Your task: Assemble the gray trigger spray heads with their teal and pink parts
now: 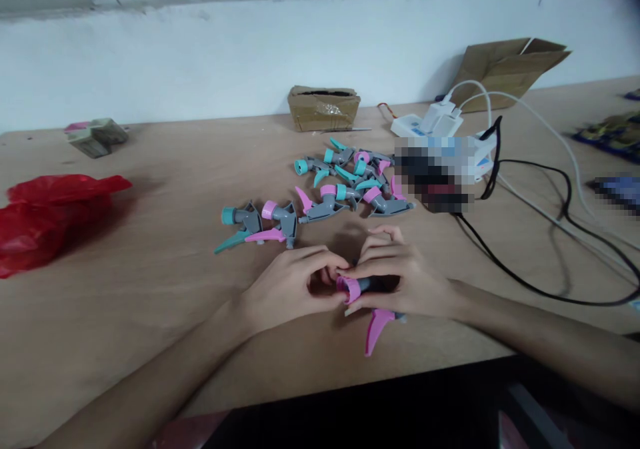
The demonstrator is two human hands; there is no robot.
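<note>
Near the table's front edge, a grey spray trigger head with a pink collar and pink lever [379, 331] is between my hands. My right hand [407, 276] is wrapped round its grey body, thumb and fingers closed on it. With thumb and fingertips, my left hand [300, 282] pinches the pink collar [351, 290] from the left. Part of the grey body is hidden by my right hand. Just beyond lie several more spray trigger heads, among them a teal one [243, 218], a pink one [281, 216] and another pink one [325, 202].
A red plastic bag [55, 212] lies at the left. Along the wall stand a small cardboard box [325, 109], a folded carton [500, 69] and a greenish block [97, 136]. White chargers [443, 119] sit on a power strip; a black cable [540, 297] loops across the right side.
</note>
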